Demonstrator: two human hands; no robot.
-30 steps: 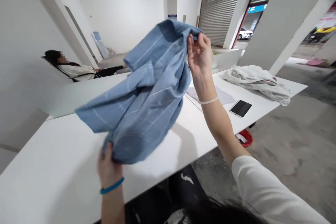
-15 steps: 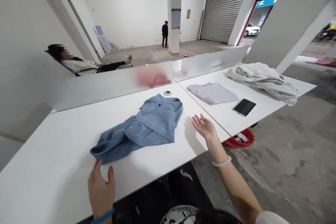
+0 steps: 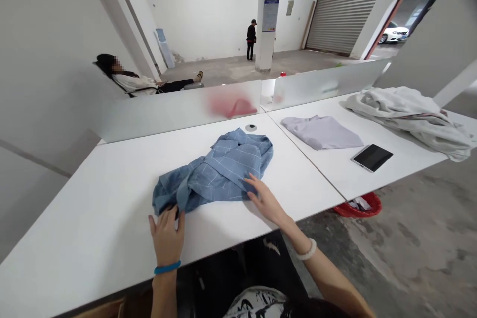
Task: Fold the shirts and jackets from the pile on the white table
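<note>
A blue checked garment, seemingly a shirt (image 3: 227,166), lies crumpled on the white table (image 3: 112,198) in front of me. My left hand (image 3: 167,236), with a blue band at its wrist, reaches to the garment's near left end. Its thumb and little finger are spread apart; the middle fingertips meet the cloth edge and are partly hidden there. On the other side, my right hand (image 3: 265,199) has its fingers stretched out over the garment's lower right edge. A pale beaded bracelet (image 3: 308,250) circles that wrist.
To the right lie a folded lilac garment (image 3: 322,132), a dark-screened tablet (image 3: 372,157) and a heap of whitish cloth (image 3: 406,112). A frosted divider (image 3: 167,118) runs along the back edge. Below stands a red-lined bin (image 3: 367,208). One person reclines beyond; another stands near a pillar.
My right hand has moved left from the bare table onto the garment. My left hand has come up to its left end, where the cloth is now bunched. The view has shifted left.
</note>
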